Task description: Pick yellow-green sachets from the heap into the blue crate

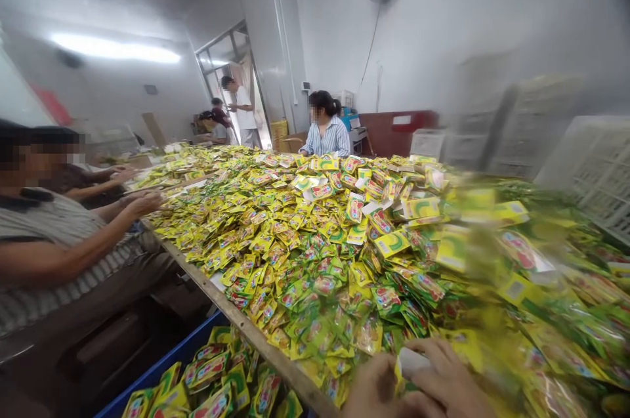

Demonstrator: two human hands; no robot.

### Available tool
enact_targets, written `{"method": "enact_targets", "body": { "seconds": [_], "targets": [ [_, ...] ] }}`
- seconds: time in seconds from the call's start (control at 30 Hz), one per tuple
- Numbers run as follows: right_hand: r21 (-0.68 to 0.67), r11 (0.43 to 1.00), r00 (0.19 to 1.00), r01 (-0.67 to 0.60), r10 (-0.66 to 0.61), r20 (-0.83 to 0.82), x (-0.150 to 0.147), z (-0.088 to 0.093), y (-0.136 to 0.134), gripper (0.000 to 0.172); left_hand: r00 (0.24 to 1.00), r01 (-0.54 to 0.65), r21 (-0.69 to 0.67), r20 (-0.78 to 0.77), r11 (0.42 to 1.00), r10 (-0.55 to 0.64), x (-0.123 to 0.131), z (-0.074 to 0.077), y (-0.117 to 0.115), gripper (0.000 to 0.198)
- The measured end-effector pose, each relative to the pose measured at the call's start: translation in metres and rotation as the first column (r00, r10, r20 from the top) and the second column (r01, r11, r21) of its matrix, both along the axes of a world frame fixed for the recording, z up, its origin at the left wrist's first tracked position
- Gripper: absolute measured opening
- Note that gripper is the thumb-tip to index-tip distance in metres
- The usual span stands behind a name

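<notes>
At the bottom edge, my left hand and my right hand come together around a small yellow carton whose white flap faces up. Fingers of both hands are closed on it, and its lower part is hidden by them. Just beyond lie heaps of small green and yellow sachets, shiny and printed in red. Several yellow cartons with green printing are strewn over the sachets, some with white flaps open. Blur covers the right side of the pile.
A wooden rim edges the table on the left. Below it, a blue crate holds filled-looking yellow packs. Co-workers sit along the left side, and a person in a striped shirt sits at the far end. White plastic crates stand on the right.
</notes>
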State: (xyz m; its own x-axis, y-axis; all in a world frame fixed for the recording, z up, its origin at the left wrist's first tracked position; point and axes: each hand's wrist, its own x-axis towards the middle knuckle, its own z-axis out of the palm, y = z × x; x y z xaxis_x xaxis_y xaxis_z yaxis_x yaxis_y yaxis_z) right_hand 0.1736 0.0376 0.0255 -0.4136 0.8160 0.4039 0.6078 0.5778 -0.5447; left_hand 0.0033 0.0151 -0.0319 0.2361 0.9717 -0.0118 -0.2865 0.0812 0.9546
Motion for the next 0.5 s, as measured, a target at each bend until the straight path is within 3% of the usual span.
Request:
{"method": "enact_targets", "body": {
  "seconds": [0.07, 0.17, 0.2, 0.27, 0.37, 0.43, 0.5],
  "targets": [
    [-0.051, 0.998, 0.999, -0.038, 0.036, -0.038, 0.005, -0.002, -0.009, 0.012, 1.0, -0.009, 0.006, 0.011, 1.0, 0.009, -0.001, 0.006, -0.006, 0.049],
    [-0.284, 0.954, 0.926, 0.101, -0.194, -0.324, 0.007, -0.006, -0.024, 0.022, 0.996, -0.02, -0.013, -0.082, 1.0, 0.019, -0.007, 0.012, -0.011, 0.042],
    [-0.403, 0.91, 0.865, 0.096, -0.276, -0.418, 0.006, -0.009, -0.026, 0.022, 0.99, -0.028, -0.031, -0.137, 0.999, 0.024, -0.009, 0.013, -0.011, 0.039],
    [-0.629, 0.775, 0.763, -0.049, -0.378, -0.524, 0.0, -0.018, -0.029, 0.025, 0.98, -0.011, -0.082, -0.197, 0.997, -0.006, -0.013, 0.015, -0.007, 0.037],
    [-0.743, 0.621, 0.616, -0.249, -0.491, -0.617, -0.01, -0.028, -0.032, 0.026, 0.972, 0.144, -0.162, -0.164, 0.976, -0.171, -0.018, 0.026, -0.004, 0.033],
    [-0.726, 0.627, 0.574, -0.284, -0.496, -0.652, -0.014, -0.028, -0.035, 0.027, 0.963, 0.204, -0.185, -0.141, 0.961, -0.231, -0.02, 0.036, -0.005, 0.034],
    [-0.672, 0.705, 0.611, -0.224, -0.436, -0.661, -0.016, -0.024, -0.036, 0.025, 0.967, 0.136, -0.167, -0.19, 0.976, -0.167, -0.023, 0.039, -0.006, 0.034]
  ]
}}
